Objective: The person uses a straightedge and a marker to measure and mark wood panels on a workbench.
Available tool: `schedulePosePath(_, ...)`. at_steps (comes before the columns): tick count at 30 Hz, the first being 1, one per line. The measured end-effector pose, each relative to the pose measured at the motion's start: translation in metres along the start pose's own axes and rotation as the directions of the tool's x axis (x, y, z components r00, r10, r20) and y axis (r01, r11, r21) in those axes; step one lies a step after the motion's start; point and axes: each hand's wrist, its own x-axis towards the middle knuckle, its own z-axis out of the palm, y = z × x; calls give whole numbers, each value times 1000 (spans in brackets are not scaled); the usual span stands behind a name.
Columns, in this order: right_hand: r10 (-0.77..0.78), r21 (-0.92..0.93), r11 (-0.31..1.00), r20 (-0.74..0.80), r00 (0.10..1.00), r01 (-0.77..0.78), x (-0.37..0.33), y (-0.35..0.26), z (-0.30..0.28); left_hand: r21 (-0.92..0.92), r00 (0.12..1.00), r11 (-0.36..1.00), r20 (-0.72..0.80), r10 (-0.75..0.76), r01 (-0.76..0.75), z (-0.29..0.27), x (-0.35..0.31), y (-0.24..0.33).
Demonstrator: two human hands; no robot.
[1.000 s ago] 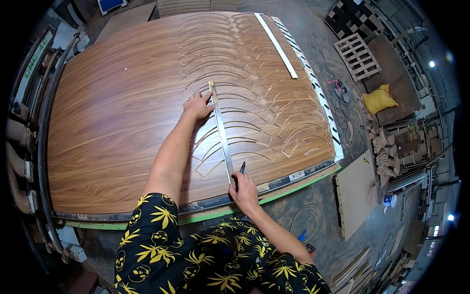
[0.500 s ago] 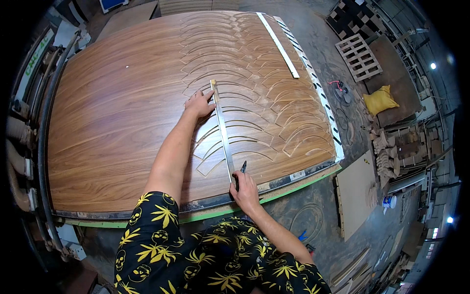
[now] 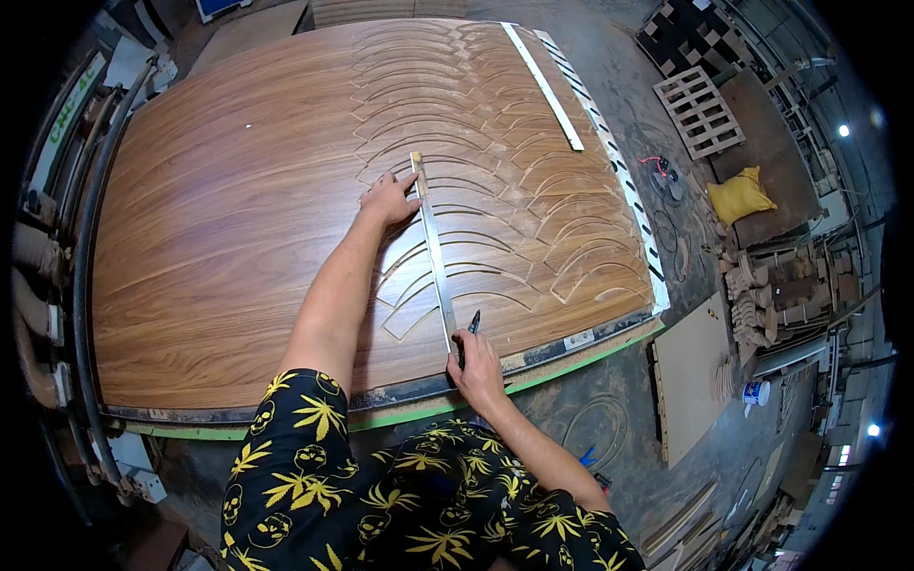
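Observation:
A long silver metal straightedge (image 3: 434, 249) lies across the wood-grain board (image 3: 219, 238), over several curved cut lines. My left hand (image 3: 387, 200) rests by its far end with fingers spread, the index finger and thumb touching the strip. At the near end, close to the board's front edge, my right hand (image 3: 479, 373) is closed around a black marker (image 3: 474, 325), which points up and away from me. The right fingers also meet the straightedge's near end; their exact grip on it is hidden.
A white strip (image 3: 543, 86) lies on the board's far right, beside a black-and-white striped edge (image 3: 628, 190). Dark pipes (image 3: 90, 247) run along the left side. Rightward on the floor are a pallet (image 3: 698, 111), a yellow sack (image 3: 741, 195) and a leaning panel (image 3: 693, 381).

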Motion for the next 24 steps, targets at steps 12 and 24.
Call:
schedulePosePath(12,20,-4,1000,29,999,-20,1,-3,-4,1,1000,1000,-3,6,-6,0,0,-1)
schedulePosePath(24,4,-20,1000,10,1000,-3,-1,-1,-1,-9,1000,1000,-9,15,-15,2,1,-2)
